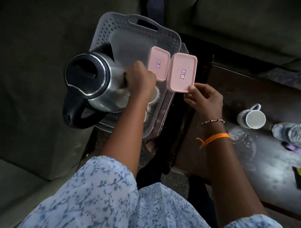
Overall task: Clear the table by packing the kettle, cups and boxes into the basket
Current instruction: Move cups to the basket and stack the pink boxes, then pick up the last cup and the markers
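The grey perforated basket [134,27] sits on the edge of the dark counter [253,95], and part of it seems to overhang the near-left corner, which is the first worry: the steel kettle [95,82] stands at that overhanging left side, tall and heavy, with its black handle [72,112] sticking out past the rim. The left hand [141,78] is curled with its fingers pressed against the kettle's side, though I cannot tell whether it actually grips anything there or only steadies it; if that hand pushes outward, the kettle could tip over the low wall or drag the basket off the counter. Beneath that forearm a few pale cups [153,96] lie in the basket, partly hidden, and a shove on the kettle could knock them together. One pink-lidded box [159,65] is already inside. The right hand [205,99] pinches the near edge of the second pink-lidded box [182,72] between thumb and fingertips, holding it over the basket's right rim; such a thin edge grip could let the box swing or slip, landing half on the rim or falling between basket and counter. A white mug [251,116] waits on the counter near a clear glass vessel [296,134], well apart from the basket, so reaching back carelessly might clip the glass.
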The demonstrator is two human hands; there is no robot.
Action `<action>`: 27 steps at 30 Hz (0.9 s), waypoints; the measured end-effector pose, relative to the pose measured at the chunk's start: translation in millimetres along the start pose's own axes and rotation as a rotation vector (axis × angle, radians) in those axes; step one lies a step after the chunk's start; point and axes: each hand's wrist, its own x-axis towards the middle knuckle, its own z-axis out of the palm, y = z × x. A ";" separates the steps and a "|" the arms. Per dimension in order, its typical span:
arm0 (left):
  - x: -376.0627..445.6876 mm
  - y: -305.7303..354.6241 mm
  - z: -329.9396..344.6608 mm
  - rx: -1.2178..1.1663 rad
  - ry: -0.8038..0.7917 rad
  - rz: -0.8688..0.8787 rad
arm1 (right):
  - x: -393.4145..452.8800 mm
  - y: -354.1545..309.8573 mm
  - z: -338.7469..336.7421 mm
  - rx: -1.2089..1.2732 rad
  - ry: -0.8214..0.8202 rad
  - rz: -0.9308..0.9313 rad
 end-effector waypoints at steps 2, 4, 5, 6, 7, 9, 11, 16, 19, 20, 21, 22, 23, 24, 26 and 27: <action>7.2 1.7 5.2 0.006 -0.067 -0.003 | 6.8 0.7 12.1 -0.038 0.016 0.003; 10.5 4.0 9.3 0.010 -0.101 -0.025 | 12.7 0.8 23.7 -0.084 0.032 -0.002; 11.2 4.9 10.1 0.004 -0.109 -0.038 | 15.5 0.8 28.7 -0.109 0.046 -0.004; 12.3 5.0 10.7 -0.004 -0.118 -0.050 | 18.5 1.0 32.8 -0.126 0.064 -0.001; 13.5 4.4 11.0 -0.015 -0.130 -0.059 | 21.4 1.3 36.0 -0.133 0.082 0.007; 14.7 2.3 11.3 -0.066 -0.154 -0.058 | 26.7 0.8 40.8 -0.143 0.109 0.014; 13.5 1.9 9.1 -0.168 -0.155 -0.058 | 31.2 1.3 45.7 -0.155 0.115 0.001; 5.5 1.4 4.2 -0.364 -0.142 -0.057 | 40.2 9.6 64.7 -0.219 0.080 -0.006; -4.0 -2.2 1.7 -0.418 -0.119 -0.033 | 41.9 14.0 69.5 -0.268 0.032 0.029; -8.3 -3.5 0.5 -0.418 -0.097 -0.025 | 40.6 14.6 68.3 -0.247 0.016 0.035; -13.5 -4.1 -0.5 -0.423 -0.070 -0.012 | 39.3 15.0 65.5 -0.221 0.006 0.037; -19.2 -4.4 -0.9 -0.441 -0.039 0.009 | 37.3 15.0 61.2 -0.197 0.002 0.032; -26.3 -4.3 -1.1 -0.463 -0.006 0.041 | 34.5 15.1 55.9 -0.173 -0.002 0.028; -35.0 -3.4 -1.1 -0.479 0.033 0.074 | 30.8 15.2 49.8 -0.150 -0.004 0.026; -55.1 -0.3 2.2 -0.501 0.100 0.125 | 21.7 16.5 34.4 -0.112 -0.004 0.039; -65.2 1.5 5.9 -0.522 0.096 0.143 | 16.3 17.6 24.9 -0.092 -0.004 0.049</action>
